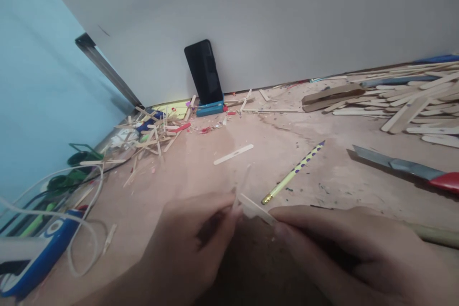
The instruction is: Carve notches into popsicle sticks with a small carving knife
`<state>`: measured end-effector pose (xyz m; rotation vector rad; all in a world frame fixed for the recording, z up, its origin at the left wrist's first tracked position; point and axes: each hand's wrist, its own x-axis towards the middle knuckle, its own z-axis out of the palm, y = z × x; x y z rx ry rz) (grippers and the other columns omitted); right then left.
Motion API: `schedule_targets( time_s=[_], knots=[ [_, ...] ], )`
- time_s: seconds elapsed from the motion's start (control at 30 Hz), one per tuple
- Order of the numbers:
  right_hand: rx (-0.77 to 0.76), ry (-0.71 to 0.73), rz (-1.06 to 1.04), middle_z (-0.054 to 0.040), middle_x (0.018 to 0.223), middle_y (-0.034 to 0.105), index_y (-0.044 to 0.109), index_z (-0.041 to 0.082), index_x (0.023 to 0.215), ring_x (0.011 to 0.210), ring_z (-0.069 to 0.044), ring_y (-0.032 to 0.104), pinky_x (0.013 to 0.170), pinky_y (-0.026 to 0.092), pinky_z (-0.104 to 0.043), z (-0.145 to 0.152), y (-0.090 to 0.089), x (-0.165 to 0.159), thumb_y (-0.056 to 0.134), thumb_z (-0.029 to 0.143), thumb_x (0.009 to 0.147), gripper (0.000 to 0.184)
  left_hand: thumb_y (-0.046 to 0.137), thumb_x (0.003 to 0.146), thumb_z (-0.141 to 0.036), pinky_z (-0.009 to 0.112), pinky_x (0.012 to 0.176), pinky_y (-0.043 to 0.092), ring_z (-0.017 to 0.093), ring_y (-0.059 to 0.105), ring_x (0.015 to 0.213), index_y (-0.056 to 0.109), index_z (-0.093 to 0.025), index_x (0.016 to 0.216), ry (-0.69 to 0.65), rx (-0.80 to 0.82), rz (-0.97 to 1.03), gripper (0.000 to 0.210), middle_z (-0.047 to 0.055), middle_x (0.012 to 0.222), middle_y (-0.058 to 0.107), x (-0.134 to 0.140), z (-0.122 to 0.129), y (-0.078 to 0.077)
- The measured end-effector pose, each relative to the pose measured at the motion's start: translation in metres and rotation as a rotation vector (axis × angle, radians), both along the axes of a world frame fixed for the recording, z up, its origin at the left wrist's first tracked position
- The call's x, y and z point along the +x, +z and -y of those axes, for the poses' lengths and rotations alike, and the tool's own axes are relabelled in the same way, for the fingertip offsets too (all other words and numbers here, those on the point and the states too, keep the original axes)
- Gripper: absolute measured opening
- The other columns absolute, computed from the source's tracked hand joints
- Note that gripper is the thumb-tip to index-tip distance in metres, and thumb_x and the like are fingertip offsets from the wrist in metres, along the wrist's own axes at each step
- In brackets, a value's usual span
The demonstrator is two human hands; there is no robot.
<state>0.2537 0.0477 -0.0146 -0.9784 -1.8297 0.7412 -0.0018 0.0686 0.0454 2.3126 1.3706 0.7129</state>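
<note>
Low in the middle of the view, my right hand [351,248] pinches a short pale piece of craft stick [257,209] between thumb and finger. Facing it is my left hand [193,239], its thumb and forefinger closed on a thin stick piece [235,198], blurred and mostly covered by the fingertips. The two pieces come close together at their ends; whether they touch I cannot tell. Just beyond the hands lie a whole craft stick [234,154] and a yellow pencil with purple spots [294,172].
A utility knife with a red handle [401,165] lies at the right, below a heap of craft sticks [412,100]. A phone [204,71] leans on the grey wall in a blue stand [210,108]. Stick scraps [154,134], a white cable [96,229] and a blue-and-white object [46,253] occupy the left.
</note>
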Motion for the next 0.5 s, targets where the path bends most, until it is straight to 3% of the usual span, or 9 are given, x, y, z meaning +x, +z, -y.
schedule_targets(
  time_s=[0.13,0.27,0.4,0.5],
  knots=[
    [-0.075,0.035,-0.037,0.0012,0.066,0.080,0.093,0.038,0.095,0.061,-0.025,0.086,0.041,0.063,-0.030,-0.002,0.002,-0.001,0.062,0.043,0.133,0.049,0.066,0.118,-0.032,0.027,0.059,0.050,0.014,0.071,0.056,0.073,-0.027,0.073,0.031,0.034,-0.017,0.046,-0.002,0.075,0.086,0.002,-0.002,0.000],
    [-0.006,-0.093,0.034,0.0018,0.065,0.077,0.078,0.034,0.081,0.048,-0.020,0.073,0.038,0.053,-0.031,0.006,0.020,0.006,0.063,0.038,0.130,0.051,0.070,0.122,-0.032,0.026,0.064,0.053,0.016,0.076,0.063,0.084,-0.027,0.089,0.021,0.025,0.045,0.036,-0.002,0.078,0.086,-0.004,-0.008,0.008],
    [0.114,-0.168,0.170,0.0042,0.068,0.078,0.080,0.029,0.091,0.056,-0.017,0.074,0.050,0.054,-0.029,-0.011,0.042,0.024,0.057,0.023,0.123,0.039,0.068,0.126,-0.028,0.024,0.068,0.057,0.015,0.077,0.067,0.086,-0.026,0.092,-0.172,-0.060,0.089,0.038,-0.002,0.076,0.083,-0.004,-0.006,0.007],
    [0.112,-0.188,0.340,0.0023,0.073,0.076,0.074,0.027,0.084,0.064,-0.017,0.071,0.062,0.054,-0.031,-0.038,0.047,0.054,0.063,0.015,0.118,0.037,0.059,0.129,-0.026,0.023,0.079,0.063,0.016,0.083,0.079,0.094,-0.028,0.108,-0.366,-0.112,0.096,0.041,-0.001,0.091,0.090,-0.001,0.002,-0.001]
  ],
)
